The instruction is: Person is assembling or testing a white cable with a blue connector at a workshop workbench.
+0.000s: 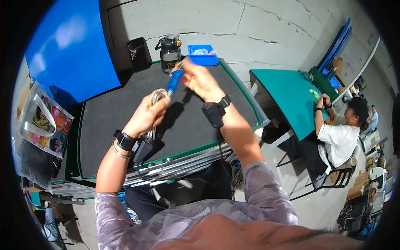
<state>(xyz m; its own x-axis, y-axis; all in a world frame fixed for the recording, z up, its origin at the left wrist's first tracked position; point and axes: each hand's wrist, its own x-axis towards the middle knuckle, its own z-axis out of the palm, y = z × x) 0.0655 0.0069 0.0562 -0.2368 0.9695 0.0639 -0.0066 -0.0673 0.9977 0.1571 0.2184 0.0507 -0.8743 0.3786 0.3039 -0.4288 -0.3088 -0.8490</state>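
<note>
A looped, silvery cable (157, 96) is gripped in my left hand (146, 111), its fingers wrapped round the coil. Strands hang below that hand past the wrist. Out of its top rises a blue cylindrical sleeve (175, 80) with a pale, ridged lower end, tilted up to the right. My right hand (201, 80) is closed in a pinch at the sleeve's upper end. Its fingertips are slightly blurred, and what they pinch is too small to make out. Both hands are above the dark mat (121, 125) of the bench.
At the bench's back stand a dark water bottle (170, 54), a blue tray (204, 61) holding small packets and a black device (139, 54). A blue panel (71, 50) and a printed bag (48, 121) are left. Rightward, a person (341, 129) sits at a green table (283, 93).
</note>
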